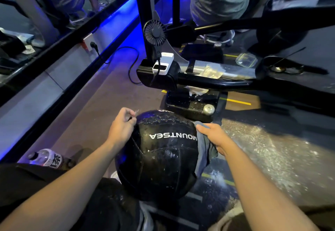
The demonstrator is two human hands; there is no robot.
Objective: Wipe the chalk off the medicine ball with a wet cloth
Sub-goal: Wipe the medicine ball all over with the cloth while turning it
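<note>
A black medicine ball (159,156) with white lettering rests low in the middle of the view, between my knees. Its surface is wet and flecked with white specks. My left hand (121,127) presses against the ball's upper left side with the fingers curled. My right hand (215,136) holds a grey cloth (204,151) flat against the ball's right side; the cloth hangs down along it.
A black exercise machine frame (208,82) stands just beyond the ball, with a small fan (155,31) and a white device (163,63) on it. White powder and water cover the floor (272,149) at right. A plastic bottle (45,157) lies at left. Other persons stand behind.
</note>
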